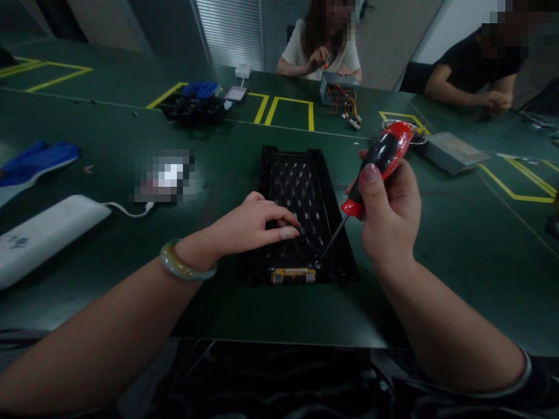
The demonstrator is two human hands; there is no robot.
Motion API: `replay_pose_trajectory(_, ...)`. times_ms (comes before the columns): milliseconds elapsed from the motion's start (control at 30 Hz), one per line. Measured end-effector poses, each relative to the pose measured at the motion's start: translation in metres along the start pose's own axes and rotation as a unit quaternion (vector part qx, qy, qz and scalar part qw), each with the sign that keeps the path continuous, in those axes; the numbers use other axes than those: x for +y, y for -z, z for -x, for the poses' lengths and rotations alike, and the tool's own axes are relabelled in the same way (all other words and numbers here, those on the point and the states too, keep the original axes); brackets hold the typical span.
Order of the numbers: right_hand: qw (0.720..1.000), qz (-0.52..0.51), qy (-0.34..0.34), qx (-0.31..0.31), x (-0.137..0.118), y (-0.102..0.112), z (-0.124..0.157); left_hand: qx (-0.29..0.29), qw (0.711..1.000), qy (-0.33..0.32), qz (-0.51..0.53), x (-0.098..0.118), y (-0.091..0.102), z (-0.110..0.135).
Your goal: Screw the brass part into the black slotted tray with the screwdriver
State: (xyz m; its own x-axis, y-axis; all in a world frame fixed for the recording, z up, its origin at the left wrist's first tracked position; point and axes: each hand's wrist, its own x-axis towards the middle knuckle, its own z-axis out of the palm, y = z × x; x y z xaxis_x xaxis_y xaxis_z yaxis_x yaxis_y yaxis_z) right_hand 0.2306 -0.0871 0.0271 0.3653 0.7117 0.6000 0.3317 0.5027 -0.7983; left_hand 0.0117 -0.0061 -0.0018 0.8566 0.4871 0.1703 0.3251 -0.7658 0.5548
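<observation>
In my right hand point(388, 215) is a screwdriver point(384, 154) with a red and black handle, held at a slant. Its tip points down to a screw point(317, 264) at one corner of a small yellowish circuit board point(293, 276). The board, with a white connector, sits at the near end of a black plastic panel point(340, 247) with rows of slots. Over the panel's middle, my left hand point(251, 224) has its thumb and index finger drawn together in a pinch. Whatever they may hold is too small and dark to make out.
A white power strip point(56, 233) and a blue glove point(39, 163) lie left, near a cabled phone point(168, 174). Farther back are a black tray point(192, 107) and a metal box point(338, 87) with wires. A grey metal cover point(456, 152) lies right. Two people sit opposite.
</observation>
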Motion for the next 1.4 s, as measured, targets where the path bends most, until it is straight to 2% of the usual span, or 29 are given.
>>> replay_pose_trajectory(267, 0.995, 0.008, -0.098, 0.019, 0.018, 0.003, -0.008, -0.01, 1.0, 0.006, -0.006, -0.001, 0.0, 0.0)
replay_pose_trajectory(500, 0.98, 0.011, -0.198, 0.018, 0.039, 0.006, -0.015, -0.018, 1.0, 0.004, -0.002, -0.002, -0.001, 0.001)
replay_pose_trajectory(733, 0.967, 0.003, -0.255, 0.014, 0.039, 0.005, -0.013, -0.022, 1.0, 0.003, 0.0, 0.0, 0.0, 0.001)
replay_pose_trajectory(1400, 0.969, -0.034, -0.241, 0.031, 0.039, 0.003, -0.015, -0.024, 1.0, 0.006, 0.009, -0.002, 0.0, 0.001)
